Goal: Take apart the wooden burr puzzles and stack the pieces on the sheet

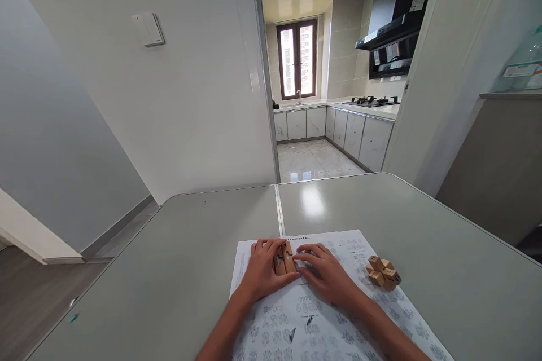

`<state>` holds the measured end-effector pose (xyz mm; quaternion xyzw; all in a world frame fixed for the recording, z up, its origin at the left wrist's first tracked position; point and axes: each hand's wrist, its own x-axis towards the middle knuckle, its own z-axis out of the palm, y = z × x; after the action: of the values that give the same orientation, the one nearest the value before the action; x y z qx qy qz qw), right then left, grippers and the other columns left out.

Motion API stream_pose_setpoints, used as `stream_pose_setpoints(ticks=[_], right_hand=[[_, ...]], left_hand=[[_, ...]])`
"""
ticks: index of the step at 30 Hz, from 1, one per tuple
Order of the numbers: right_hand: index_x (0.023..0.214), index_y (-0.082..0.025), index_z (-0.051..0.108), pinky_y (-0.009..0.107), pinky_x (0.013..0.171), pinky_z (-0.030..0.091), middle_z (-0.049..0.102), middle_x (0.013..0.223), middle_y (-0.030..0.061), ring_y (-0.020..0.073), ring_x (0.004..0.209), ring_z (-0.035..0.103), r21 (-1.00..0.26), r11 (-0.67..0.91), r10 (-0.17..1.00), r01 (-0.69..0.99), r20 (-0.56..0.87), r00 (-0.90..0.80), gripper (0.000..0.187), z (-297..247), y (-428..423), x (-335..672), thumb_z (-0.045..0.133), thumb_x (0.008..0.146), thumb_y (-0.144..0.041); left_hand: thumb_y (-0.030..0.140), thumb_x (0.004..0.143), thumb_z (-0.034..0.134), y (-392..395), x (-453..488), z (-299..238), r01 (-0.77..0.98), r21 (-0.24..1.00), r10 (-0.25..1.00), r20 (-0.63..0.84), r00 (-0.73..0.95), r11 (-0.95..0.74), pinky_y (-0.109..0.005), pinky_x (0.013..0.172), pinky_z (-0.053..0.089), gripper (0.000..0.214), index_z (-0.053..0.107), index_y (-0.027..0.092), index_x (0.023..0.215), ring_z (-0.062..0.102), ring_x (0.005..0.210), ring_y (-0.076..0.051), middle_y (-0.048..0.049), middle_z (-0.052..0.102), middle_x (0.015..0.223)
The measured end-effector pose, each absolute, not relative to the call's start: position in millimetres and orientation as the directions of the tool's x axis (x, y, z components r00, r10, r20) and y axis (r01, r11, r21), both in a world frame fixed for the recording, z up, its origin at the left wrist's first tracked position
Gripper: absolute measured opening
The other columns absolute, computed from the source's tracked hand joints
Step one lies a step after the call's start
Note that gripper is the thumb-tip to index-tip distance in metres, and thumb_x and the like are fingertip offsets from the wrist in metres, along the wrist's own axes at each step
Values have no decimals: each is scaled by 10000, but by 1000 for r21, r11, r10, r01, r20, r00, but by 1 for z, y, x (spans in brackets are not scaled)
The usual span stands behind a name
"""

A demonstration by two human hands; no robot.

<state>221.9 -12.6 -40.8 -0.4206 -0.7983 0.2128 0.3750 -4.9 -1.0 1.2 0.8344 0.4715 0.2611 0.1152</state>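
Notched wooden burr puzzle pieces (288,259) lie side by side on a printed paper sheet (279,324). My left hand (263,272) curls around their left side, with the thumb along the near end and the fingers over the far end. At their right edge, the fingertips of my right hand (325,274) touch or nearly touch the wood, its fingers stretched and apart. An assembled wooden burr puzzle (383,273), cross-shaped with dark marks on some faces, rests on the sheet's right edge. My left palm and fingers partly hide the pieces.
The sheet shows rows of puzzle diagrams and lies on a grey-green table (190,282) with a seam down its middle. Small teal bits (73,317) lie near the table's left edge. A white wall stands beyond the table, next to a doorway into a kitchen.
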Motion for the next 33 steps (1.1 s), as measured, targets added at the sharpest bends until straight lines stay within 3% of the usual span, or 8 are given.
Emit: stream_pose_setpoints(ticks=[9,14,19,22,25,27,30,33], right_hand=[[1171,-279,703,463,1039,490,670,1255,86,284,1200,594,-682,533,846,501,410,-341,242,-41,-11,222,548,985,-282],[1153,-273,701,452,1033,496,675,1243,83,277,1196,598,-686,534,845,493,413,-340,230,-43,-10,221,551,979,-278],[1138,-263,699,448,1023,503,673,1239,90,275,1188,602,-688,529,848,496,407,-339,218,-39,-11,221,555,974,-258],[1136,-256,695,441,1001,516,674,1228,95,277,1179,608,-692,530,847,490,409,-339,214,-37,-11,221,553,975,-258],[1118,-251,695,441,1002,515,676,1211,93,275,1166,611,-692,534,845,487,417,-334,206,-38,-10,220,549,973,-240],[1102,-250,696,442,997,517,676,1204,91,274,1155,614,-687,538,843,489,422,-334,206,-39,-10,220,551,959,-215],[1076,-251,700,439,983,524,677,1197,88,271,1143,617,-681,543,840,491,430,-332,214,-41,-9,220,549,940,-185],[1061,-249,707,442,982,529,679,1201,89,268,1139,622,-678,544,839,495,436,-325,210,-43,-8,220,546,941,-186]], left_hand=[[518,754,818,8,-9,-15,860,411,910,393,131,-301,-481,974,405,538,596,299,1193,562,1123,-339,-45,673,1196],[542,769,797,9,-9,-17,866,395,907,396,141,-307,-488,998,388,562,582,296,1226,563,1143,-343,-66,652,1217],[444,774,828,6,-6,-11,844,380,874,448,189,-378,-518,1059,360,627,536,266,1300,519,1230,-351,-91,612,1295],[330,864,750,0,-1,-4,778,382,824,488,289,-499,-484,1025,413,483,533,266,1290,533,1217,-323,-86,605,1283],[246,931,631,-8,6,-2,691,384,772,479,418,-613,-372,848,491,206,560,238,1124,626,1001,-253,-67,647,1103],[190,935,566,-12,10,-6,646,365,734,458,502,-670,-296,682,457,51,542,223,965,624,781,-196,-32,644,911],[90,869,504,-15,14,-16,598,294,659,458,596,-745,-264,533,298,196,444,224,740,474,531,-132,35,527,646],[44,755,499,-15,15,-27,551,251,596,482,642,-796,-288,496,161,297,290,215,630,268,442,-108,70,360,518]])
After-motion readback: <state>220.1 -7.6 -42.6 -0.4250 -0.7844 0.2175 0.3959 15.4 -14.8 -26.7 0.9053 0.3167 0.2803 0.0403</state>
